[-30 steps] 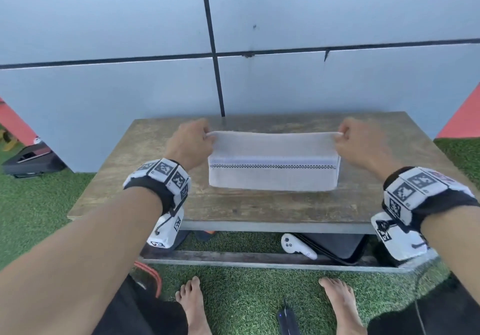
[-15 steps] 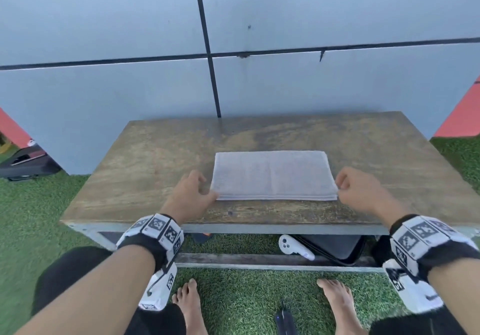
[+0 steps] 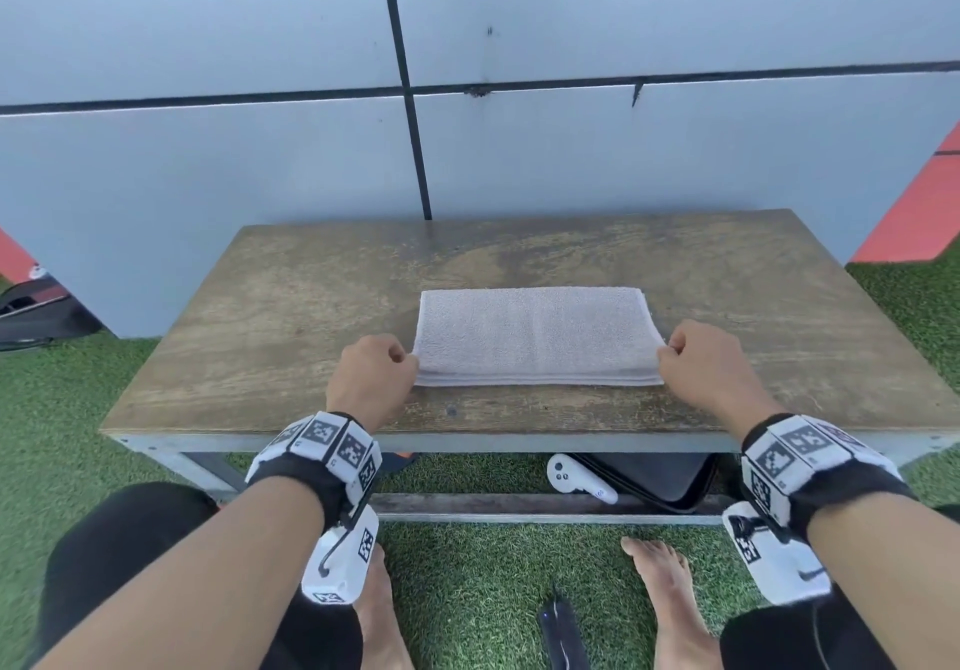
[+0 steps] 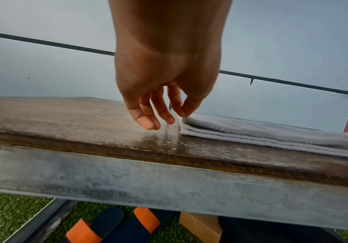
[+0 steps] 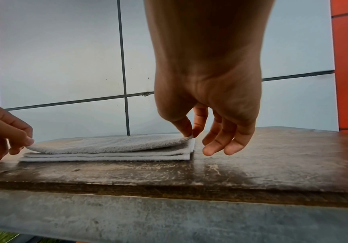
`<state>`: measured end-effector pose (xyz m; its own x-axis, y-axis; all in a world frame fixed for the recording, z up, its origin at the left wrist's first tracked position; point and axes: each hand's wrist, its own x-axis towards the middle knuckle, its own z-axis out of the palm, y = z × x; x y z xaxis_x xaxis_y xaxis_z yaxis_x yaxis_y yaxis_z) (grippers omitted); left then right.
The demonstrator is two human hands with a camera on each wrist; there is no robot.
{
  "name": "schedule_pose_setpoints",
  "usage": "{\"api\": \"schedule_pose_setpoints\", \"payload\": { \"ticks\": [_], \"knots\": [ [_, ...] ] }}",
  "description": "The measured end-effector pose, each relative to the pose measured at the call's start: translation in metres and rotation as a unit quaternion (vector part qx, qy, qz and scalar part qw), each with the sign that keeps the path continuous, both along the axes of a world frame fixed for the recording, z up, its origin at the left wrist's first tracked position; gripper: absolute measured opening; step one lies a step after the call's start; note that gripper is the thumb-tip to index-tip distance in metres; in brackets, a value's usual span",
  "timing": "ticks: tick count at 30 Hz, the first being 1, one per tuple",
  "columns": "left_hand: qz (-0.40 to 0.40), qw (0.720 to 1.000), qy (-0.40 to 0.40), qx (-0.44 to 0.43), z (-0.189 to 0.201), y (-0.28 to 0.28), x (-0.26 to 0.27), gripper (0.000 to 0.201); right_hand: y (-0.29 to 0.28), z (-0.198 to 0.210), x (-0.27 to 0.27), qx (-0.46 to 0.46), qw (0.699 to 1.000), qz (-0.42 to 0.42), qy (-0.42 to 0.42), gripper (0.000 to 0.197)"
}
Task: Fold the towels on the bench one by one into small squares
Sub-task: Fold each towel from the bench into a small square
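Observation:
A white towel [image 3: 535,334] lies folded in a flat strip of several layers near the front of the wooden bench [image 3: 291,306]. My left hand [image 3: 374,373] pinches the top layer at the towel's near left corner [image 4: 186,119] between thumb and forefinger. My right hand [image 3: 701,365] pinches the top layer at the near right corner [image 5: 188,138] the same way. In the right wrist view that top layer [image 5: 115,143] is raised a little off the layers beneath. The other fingers [image 5: 227,141] of each hand hang loose above the wood.
A grey panelled wall [image 3: 571,150] stands right behind the bench. Under the bench lie a white controller [image 3: 576,477], a black case [image 3: 660,477] and orange-and-navy slippers [image 4: 115,225]. My bare feet [image 3: 670,596] stand on green turf [image 3: 467,591].
A second ago both hands held the towel's far edge up; they brought it toward me and laid it down. Since then the hands have pinched the near corners.

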<state>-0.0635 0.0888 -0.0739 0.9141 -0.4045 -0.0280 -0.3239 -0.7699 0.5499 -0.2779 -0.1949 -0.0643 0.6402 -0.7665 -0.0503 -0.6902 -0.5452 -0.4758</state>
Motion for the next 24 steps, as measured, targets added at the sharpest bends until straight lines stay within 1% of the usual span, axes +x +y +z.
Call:
{"api": "schedule_pose_setpoints", "payload": {
  "ticks": [3,4,5,7,11,13,15,18,20,21,23,24],
  "knots": [
    [-0.001,1.000,0.019,0.024,0.000,-0.003,-0.003,0.042,0.002,0.001,-0.001,0.014,1.000,-0.008,-0.006,0.011],
    [-0.002,0.999,0.026,0.026,0.001,-0.005,-0.005,0.045,0.002,0.000,-0.001,0.018,1.000,-0.010,-0.008,0.011],
    [-0.002,0.999,0.032,0.023,0.001,-0.007,-0.006,0.044,0.003,0.000,-0.001,0.023,1.000,-0.011,-0.012,0.011],
    [0.007,0.999,0.042,0.003,0.003,-0.010,-0.006,0.033,0.002,0.000,-0.001,0.030,0.999,-0.014,-0.021,0.012],
    [0.030,0.996,0.047,-0.070,0.011,-0.013,-0.002,0.025,-0.004,0.007,-0.005,0.019,0.999,-0.014,-0.031,0.017],
    [0.033,0.995,0.041,-0.087,0.015,-0.013,0.000,0.021,-0.006,0.011,-0.005,0.016,0.999,-0.006,-0.032,0.022],
    [0.029,0.995,0.044,-0.081,0.014,-0.011,0.001,0.024,-0.008,0.013,-0.002,0.009,1.000,0.002,-0.010,0.031],
    [0.025,0.996,0.069,-0.041,0.005,-0.007,-0.001,0.036,-0.005,0.012,0.004,0.017,0.997,0.026,0.073,0.037],
    [0.025,0.997,0.076,-0.009,0.000,-0.004,-0.002,0.037,-0.004,0.011,0.005,0.033,0.992,0.029,0.117,0.035],
    [0.024,0.997,0.073,0.000,-0.001,-0.004,-0.003,0.033,-0.003,0.011,0.006,0.036,0.991,0.023,0.127,0.029],
    [0.029,0.998,0.050,-0.001,0.002,-0.008,-0.006,0.022,0.002,0.013,0.008,0.015,0.993,0.002,0.116,0.012],
    [0.030,0.999,0.032,-0.013,0.005,-0.011,-0.008,0.020,0.003,0.011,0.010,-0.017,0.996,-0.005,0.090,0.011]
  ]
}}
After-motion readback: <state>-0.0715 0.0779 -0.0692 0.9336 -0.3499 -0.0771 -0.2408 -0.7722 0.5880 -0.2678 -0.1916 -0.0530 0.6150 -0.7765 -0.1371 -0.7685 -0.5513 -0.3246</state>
